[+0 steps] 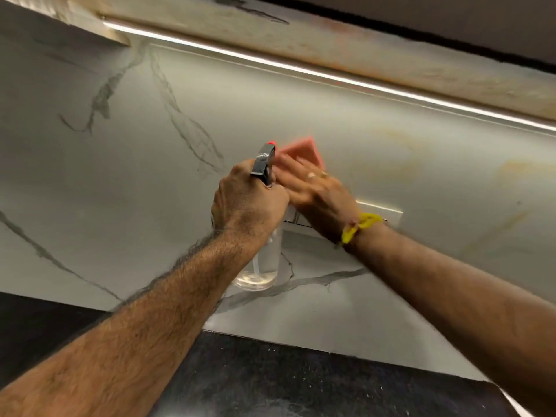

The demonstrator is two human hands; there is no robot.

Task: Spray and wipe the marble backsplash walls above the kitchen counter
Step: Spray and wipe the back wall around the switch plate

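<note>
Left hand (249, 203) grips a clear spray bottle (260, 260) by the neck, right hand (313, 188) presses a pink cloth (304, 150) flat-fingered against the marble backsplash (150, 176), above the black surface (285, 380).

Left hand (245, 203) grips bottle (260, 266) before backsplash (120, 176) — right hand (313, 191) just beside it, flat on cloth (304, 150) against backsplash, above switch plate (388, 213). Counter (285, 380) below.

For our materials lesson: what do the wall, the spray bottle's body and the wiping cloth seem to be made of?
Wall: marble or a marble-look slab, smooth, pale with grey veins.
Spray bottle: clear body, probably plastic; the wall shows through it.
Cloth: pink, soft-looking, perhaps microfibre or sponge cloth; blur leaves this open.
</note>
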